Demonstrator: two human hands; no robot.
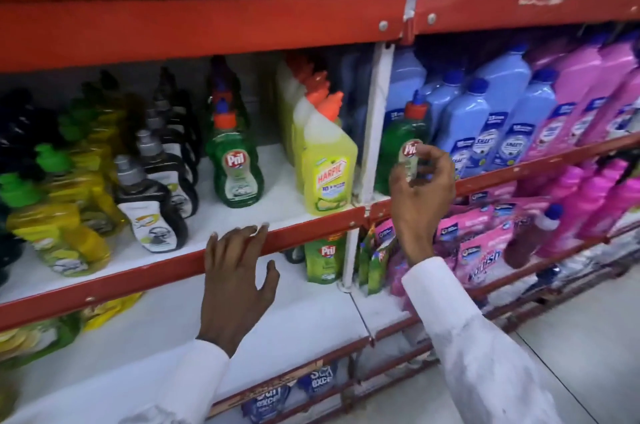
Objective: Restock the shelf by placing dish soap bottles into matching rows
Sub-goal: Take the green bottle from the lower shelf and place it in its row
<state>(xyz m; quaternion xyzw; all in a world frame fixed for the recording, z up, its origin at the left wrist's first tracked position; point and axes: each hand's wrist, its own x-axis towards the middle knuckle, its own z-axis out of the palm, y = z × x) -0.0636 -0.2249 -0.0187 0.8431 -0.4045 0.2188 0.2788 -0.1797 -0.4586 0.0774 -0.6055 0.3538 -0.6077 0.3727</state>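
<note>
Stock at my station: green Pril bottle point(403, 146) upright at the shelf's point(311, 226) right bay edge, beside blue bottles point(485, 119), my right hand point(420, 181) closing its grip round the label. Left hand point(239, 271), grip spread empty, fingertips on the red shelf lip. Matching Pril bottle point(237, 167) stands left of Harpic bottles point(327, 171).

On the middle shelf point(242, 243), a row of Pril bottles point(234, 164) stands between the dark bottles with pump caps point(152, 195) on its left and the row of Harpic bottles point(329, 164) on its right. Behind the front Pril bottle more of them stand in line. Right of the upright post point(375, 119), one Pril bottle point(403, 146) is at the shelf edge, in front of the fabric softener bottles point(485, 119). The right hand point(422, 181) is around it. The left hand point(239, 261) rests on the front lip of the shelf. Below this lip stands a Pril pouch point(323, 257).
</note>
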